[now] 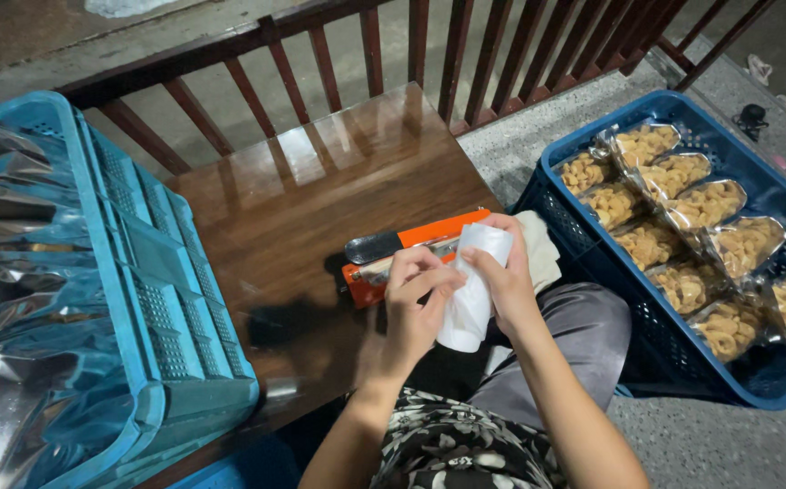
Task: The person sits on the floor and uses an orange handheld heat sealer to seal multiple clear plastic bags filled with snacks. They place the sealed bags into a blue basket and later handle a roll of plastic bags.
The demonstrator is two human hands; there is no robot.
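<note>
**Both hands on a white bag, just in front of the orange sealer**

Seen from above, seated at a small wooden table (320, 190). Right hand (509, 285) closed around a thin white bag (472, 290), gripping it from behind with fingers wrapped near the top edge. Left hand (415, 303) pinched on the same bag from the front, fingertips working at the upper edge, apparently rubbing or parting the layers. Bag held upright in the air, just in front of the orange sealer (411, 254) and not touching it.

Sealer lying across the near edge of the table, arm slightly raised, silvery strip showing. A pale folded cloth (542, 249) just right of the sealer. Well right of the sealer, on the ground, a blue crate (773, 380) packed with clear packets of yellowish snacks (705, 204). Left of the sealer, a teal crate (171, 299) resting on the table, lined with crinkled silver foil (22, 272). Beyond the sealer, a dark wooden railing (465, 54).

Best done, by judgement: steady grip with the right, light sliding pinch with the left, thumb against forefinger to separate the thin film without tearing; mouth kept flat and unwrinkled.
</note>
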